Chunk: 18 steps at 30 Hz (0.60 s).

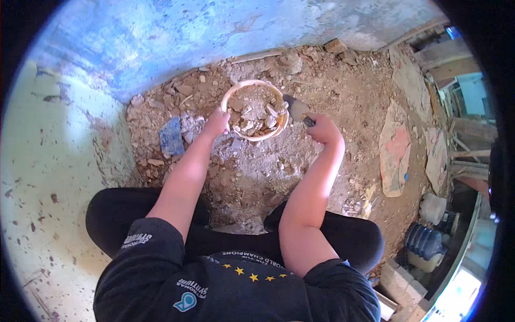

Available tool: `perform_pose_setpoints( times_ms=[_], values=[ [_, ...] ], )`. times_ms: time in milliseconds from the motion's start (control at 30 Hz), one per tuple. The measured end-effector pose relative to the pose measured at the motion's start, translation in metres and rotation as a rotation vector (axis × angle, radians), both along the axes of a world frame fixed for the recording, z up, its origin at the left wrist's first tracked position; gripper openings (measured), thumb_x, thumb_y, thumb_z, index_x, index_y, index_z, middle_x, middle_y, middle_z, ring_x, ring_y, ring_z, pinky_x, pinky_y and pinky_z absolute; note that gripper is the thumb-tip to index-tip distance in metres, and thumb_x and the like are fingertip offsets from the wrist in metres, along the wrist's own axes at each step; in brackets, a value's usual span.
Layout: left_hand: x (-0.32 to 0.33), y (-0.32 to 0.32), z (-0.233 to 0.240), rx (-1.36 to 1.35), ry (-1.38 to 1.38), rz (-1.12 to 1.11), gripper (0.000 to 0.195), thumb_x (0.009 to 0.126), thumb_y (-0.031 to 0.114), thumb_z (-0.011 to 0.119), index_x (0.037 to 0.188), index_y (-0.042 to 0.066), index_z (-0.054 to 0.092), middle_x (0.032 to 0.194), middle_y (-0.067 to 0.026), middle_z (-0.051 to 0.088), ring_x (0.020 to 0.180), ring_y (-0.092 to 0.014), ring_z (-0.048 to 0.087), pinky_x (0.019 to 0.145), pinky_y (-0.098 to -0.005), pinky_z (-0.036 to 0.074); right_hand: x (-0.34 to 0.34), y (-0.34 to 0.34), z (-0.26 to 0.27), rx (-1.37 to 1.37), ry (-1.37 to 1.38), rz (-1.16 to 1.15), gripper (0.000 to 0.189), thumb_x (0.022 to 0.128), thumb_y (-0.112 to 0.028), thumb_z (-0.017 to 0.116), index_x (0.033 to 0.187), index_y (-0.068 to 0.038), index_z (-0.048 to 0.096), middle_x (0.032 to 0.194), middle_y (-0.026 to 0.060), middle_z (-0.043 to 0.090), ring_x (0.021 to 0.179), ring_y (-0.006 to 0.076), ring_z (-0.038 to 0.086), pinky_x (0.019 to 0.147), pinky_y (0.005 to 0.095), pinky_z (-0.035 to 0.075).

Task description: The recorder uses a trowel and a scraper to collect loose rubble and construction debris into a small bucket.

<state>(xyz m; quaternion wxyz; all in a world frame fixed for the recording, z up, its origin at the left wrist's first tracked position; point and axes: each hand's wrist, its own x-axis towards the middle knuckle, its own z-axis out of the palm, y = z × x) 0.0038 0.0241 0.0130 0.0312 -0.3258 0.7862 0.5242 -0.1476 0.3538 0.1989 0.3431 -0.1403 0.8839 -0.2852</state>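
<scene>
A round, pale-rimmed bucket [257,139] stands on the dirt floor before me, filled with soil, stones and broken plaster rubble [253,110]. My left hand [218,122] grips its rim on the left side. In my right hand [324,129] is the dark handle of a trowel [297,108]. Its flat grey blade points left, with the tip close beside the bucket's right rim; whether they touch I cannot tell. My fingers hide most of the handle.
A blue wall [193,36] rises behind the rubble, and a stained pale wall [60,193] is at left. A blue-faced fragment [171,136] lies left of the bucket. To the right are a flattened torn sack [396,149], a blue water jug [422,240] and pale blocks [402,281].
</scene>
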Motion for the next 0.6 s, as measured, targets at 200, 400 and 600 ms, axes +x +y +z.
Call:
perform_pose_setpoints(
  times_ms=[200,400,600],
  values=[
    [-0.001,0.004,0.006,0.007,-0.016,-0.038,0.042,0.098,0.035,0.055,0.113,-0.004,0.051,0.079,-0.0236,0.068,0.056,-0.031,0.069,0.052,-0.0415,0.055,0.021,-0.052,0.013,0.008,0.347,0.128,0.056,0.074,-0.006,0.068,0.129,-0.014,0.066,0.086,0.0124,0.073,0.079,0.0189,0.066,0.075,0.0367,0.051],
    [-0.004,0.012,-0.005,0.043,-0.055,-0.026,0.044,0.096,0.035,0.056,0.113,-0.005,0.051,0.086,-0.0246,0.069,0.07,-0.037,0.071,0.064,-0.0461,0.056,0.034,-0.048,0.016,-0.206,0.272,0.148,0.054,0.077,-0.011,0.072,0.13,-0.014,0.066,0.081,0.0094,0.07,0.068,0.0133,0.06,0.064,0.0321,0.048],
    [0.0,0.004,-0.024,-0.132,-0.01,-0.058,0.046,0.093,0.037,0.056,0.114,-0.005,0.055,0.103,-0.0319,0.066,0.103,-0.047,0.063,0.09,-0.0519,0.049,0.044,-0.036,0.018,-0.024,0.01,-0.092,0.048,0.081,-0.015,0.073,0.129,-0.009,0.067,0.069,0.001,0.06,0.052,0.0084,0.048,0.046,0.0287,0.037]
  ],
)
